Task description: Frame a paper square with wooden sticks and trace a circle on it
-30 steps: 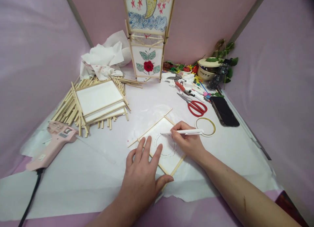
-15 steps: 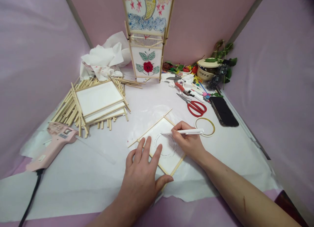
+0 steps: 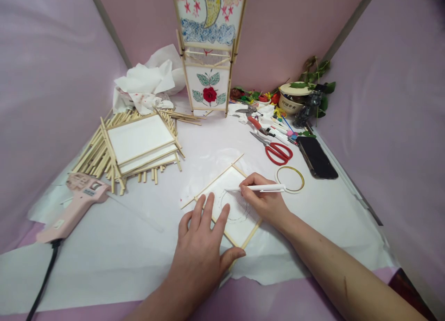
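A white panel (image 3: 227,179) framed with thin wooden sticks lies turned like a diamond in front of me, with a sketched round outline on it. My left hand (image 3: 204,237) rests on its lower left edge, fingers spread flat and holding nothing. Pinched in my right hand (image 3: 266,201) is a white pen (image 3: 267,188), its tip touching the panel at the top of the outline. The lower side of my right hand lies over the panel's right corner and hides it.
Stacked framed panels (image 3: 142,138) lie on sticks at the left, near a pink glue gun (image 3: 74,210). A decorated frame tower (image 3: 208,75) stands behind. Red scissors (image 3: 278,153), a tape ring (image 3: 291,179), a phone (image 3: 318,157) and a lidded bowl (image 3: 291,101) are at the right.
My right hand and the pen have moved slightly left along the top of the outline. My left hand has stayed in place.
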{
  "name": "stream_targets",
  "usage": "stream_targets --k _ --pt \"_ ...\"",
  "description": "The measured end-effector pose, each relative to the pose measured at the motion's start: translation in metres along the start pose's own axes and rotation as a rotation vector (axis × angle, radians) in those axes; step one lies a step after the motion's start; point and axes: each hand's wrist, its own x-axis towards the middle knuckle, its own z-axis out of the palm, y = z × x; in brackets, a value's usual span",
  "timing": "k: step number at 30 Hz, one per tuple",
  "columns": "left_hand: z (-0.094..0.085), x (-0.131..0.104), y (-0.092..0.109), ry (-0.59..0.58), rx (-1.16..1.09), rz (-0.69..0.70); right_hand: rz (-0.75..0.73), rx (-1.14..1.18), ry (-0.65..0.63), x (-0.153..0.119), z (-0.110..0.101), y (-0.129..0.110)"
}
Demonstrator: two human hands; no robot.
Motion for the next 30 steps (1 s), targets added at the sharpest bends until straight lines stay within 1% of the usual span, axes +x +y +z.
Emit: stream_targets --k 9,19,21,26,28,30 --pt "0.0016 -0.0003 -0.0008 0.004 0.012 0.005 -0.019 -0.007 0.033 0.0005 0.0008 0.0031" --pt "0.0007 -0.0008 -0.0007 0.011 0.018 0.004 -0.024 0.008 0.06 0.0001 0.0008 0.0008" --pt "0.0007 -0.0001 -0.0004 0.013 0.017 0.004 -0.03 0.029 0.082 -0.0011 -0.0003 0.0016" --pt "-0.0002 -0.0013 0.0002 0.025 0.017 -0.009 -0.039 0.098 0.209 -0.0055 -0.0036 0.0038" --pt "-0.0013 -0.0023 0.0006 0.039 0.017 -0.021 -0.04 0.1 0.218 -0.0062 -0.004 0.0034" --pt "-0.003 -0.0032 0.0014 0.05 0.018 -0.035 -0.047 0.09 0.198 -0.0059 -0.004 0.0017"
